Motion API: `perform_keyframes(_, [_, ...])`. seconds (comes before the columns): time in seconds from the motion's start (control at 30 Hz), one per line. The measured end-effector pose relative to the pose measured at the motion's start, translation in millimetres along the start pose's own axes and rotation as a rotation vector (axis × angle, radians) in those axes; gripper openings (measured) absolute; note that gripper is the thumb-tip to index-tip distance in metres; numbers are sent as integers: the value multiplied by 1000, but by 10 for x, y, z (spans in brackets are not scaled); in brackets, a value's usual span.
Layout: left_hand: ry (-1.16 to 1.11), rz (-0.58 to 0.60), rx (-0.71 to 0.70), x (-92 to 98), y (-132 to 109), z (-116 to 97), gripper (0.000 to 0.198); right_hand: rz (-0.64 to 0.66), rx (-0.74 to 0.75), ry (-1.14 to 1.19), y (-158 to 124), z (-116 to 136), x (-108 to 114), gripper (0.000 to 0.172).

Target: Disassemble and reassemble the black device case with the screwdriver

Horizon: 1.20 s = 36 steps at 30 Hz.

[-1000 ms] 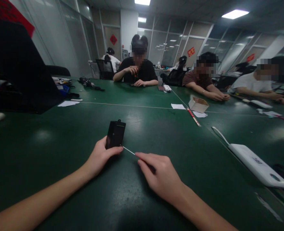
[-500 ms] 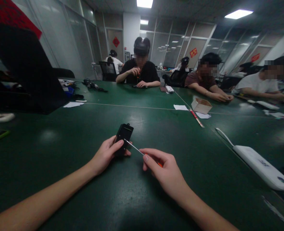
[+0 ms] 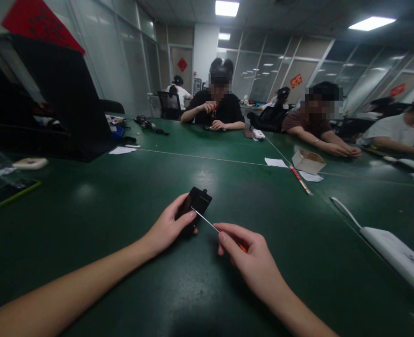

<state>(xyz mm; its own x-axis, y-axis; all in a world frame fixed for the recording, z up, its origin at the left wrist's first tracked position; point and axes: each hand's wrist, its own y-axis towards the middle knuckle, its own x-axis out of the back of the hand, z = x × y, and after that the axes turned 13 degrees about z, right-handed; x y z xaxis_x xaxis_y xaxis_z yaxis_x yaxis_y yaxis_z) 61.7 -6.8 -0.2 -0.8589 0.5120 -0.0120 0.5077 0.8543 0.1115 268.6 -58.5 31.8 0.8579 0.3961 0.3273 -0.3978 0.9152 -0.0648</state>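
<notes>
Left hand (image 3: 168, 230) gripping the black boxy plastic case (image 3: 202, 201), right hand (image 3: 251, 255) pinching an orange-handled metal screwdriver (image 3: 207, 221): I'd square it to the case (slanted tips slip).

Plastic, metal, paper and cloth are showing contrasting finishes around a glossy green table (image 3: 129, 196).
The black case (image 3: 202, 200) is looking like smooth plastic with a dull sheen; the screwdriver (image 3: 207, 221) is gleaming along its metal shaft, its orange handle (image 3: 242, 247) appearing plastic. The white device (image 3: 394, 248) is presenting smooth plastic, the white sheet (image 3: 276, 162) matt paper, the black shirt (image 3: 236, 112) matt cloth.
</notes>
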Motion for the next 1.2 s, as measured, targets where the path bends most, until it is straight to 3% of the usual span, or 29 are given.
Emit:
perform_keyframes(0.17, [230, -100, -40, 1, -9, 14, 55, 13, -36, 97, -5, -31, -6, 36])
perform_keyframes(0.3, [531, -209, -107, 24, -24, 1, 51, 120, -171, 472, -16, 0, -15, 37])
perform_keyframes(0.43, [637, -194, -114, 37, -45, -21, 53, 284, -341, 902, -43, 57, 9, 34])
perform_keyframes(0.53, [684, -187, -120, 41, -53, -24, 53, 344, -384, 1004, -51, 89, 34, 33])
perform_keyframes(0.63, [720, -184, -139, 42, -54, -22, 50, 291, -340, 786, -38, 79, 33, 37])
perform_keyframes(0.7, [733, -179, -141, 42, -56, -20, 48, 222, -199, 385, -33, 29, 14, 39])
perform_keyframes(0.8, [751, -179, -123, 37, -64, -17, 48, 109, 125, -374, -52, -101, -22, 41])
perform_keyframes(0.9, [759, -186, -95, 29, -71, -10, 48, 82, 230, -848, -91, -215, -45, 48])
perform_keyframes(1.0, [734, -181, -73, 27, -66, -4, 50, 96, 220, -908, -101, -222, -53, 48])
perform_keyframes(1.1, [624, -151, -48, 22, -53, -15, 48, 81, 199, -615, -65, -146, -51, 40])
perform_keyframes(1.2, [330, -54, 11, -3, -50, -36, 44, 19, 129, -374, -6, -98, -40, 29])
